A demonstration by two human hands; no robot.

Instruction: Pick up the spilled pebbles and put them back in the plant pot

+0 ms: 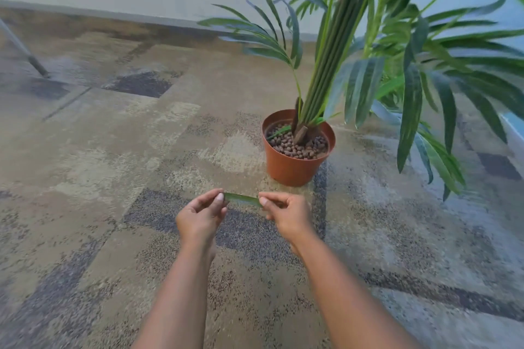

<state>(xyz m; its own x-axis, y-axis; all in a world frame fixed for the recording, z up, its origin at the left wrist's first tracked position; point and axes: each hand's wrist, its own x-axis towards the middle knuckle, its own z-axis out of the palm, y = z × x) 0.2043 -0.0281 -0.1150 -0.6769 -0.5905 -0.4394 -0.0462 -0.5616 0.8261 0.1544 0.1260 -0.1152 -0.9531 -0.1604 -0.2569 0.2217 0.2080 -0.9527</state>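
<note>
A terracotta plant pot [295,167] stands on the carpet, its top covered with brown pebbles [300,144] around the green stems of a tall leafy plant [340,45]. In front of the pot, a short green leaf strip [241,198] is stretched between my two hands. My left hand [202,214] pinches its left end and my right hand [286,211] pinches its right end. I see no loose pebbles on the floor; the image is blurred.
Patterned beige and dark carpet [141,150] covers the floor. A grey metal leg [25,51] slants down at the far left. A pale wall with a baseboard [127,14] runs along the back. Long leaves [425,122] hang low to the right of the pot.
</note>
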